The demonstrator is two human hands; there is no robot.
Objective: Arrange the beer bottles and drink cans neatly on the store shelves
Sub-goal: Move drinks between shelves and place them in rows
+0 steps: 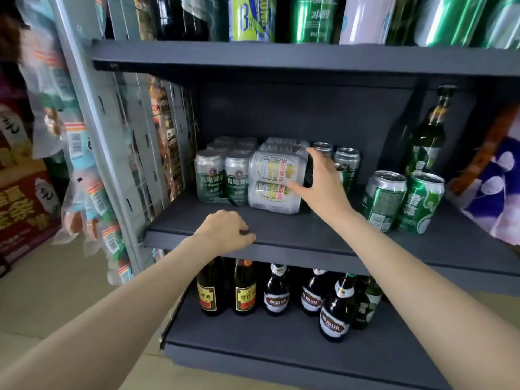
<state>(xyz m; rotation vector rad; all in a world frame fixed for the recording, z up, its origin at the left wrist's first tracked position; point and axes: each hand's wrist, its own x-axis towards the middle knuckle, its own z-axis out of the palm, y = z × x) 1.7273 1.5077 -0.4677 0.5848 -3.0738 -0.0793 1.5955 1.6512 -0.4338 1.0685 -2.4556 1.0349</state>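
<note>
A shrink-wrapped pack of silver cans (274, 178) lies on its side on the middle shelf (295, 235), next to a pack of green-and-silver cans (222, 175). My right hand (320, 182) spans the silver pack's right end, thumb low on its front and fingers over its top corner. My left hand (228, 230) rests curled on the shelf's front edge and holds nothing. Two loose green cans (402, 201) stand to the right, with silver-topped cans (346, 160) behind my right hand. A green bottle (427, 136) stands at the back right.
Several dark beer bottles (277, 292) stand on the lower shelf (281, 353). Tall cans (309, 18) fill the top shelf. Snack packets (76, 142) hang on the rack at left, and a red carton (25, 209) sits on the floor. A purple bag (498, 181) is at right.
</note>
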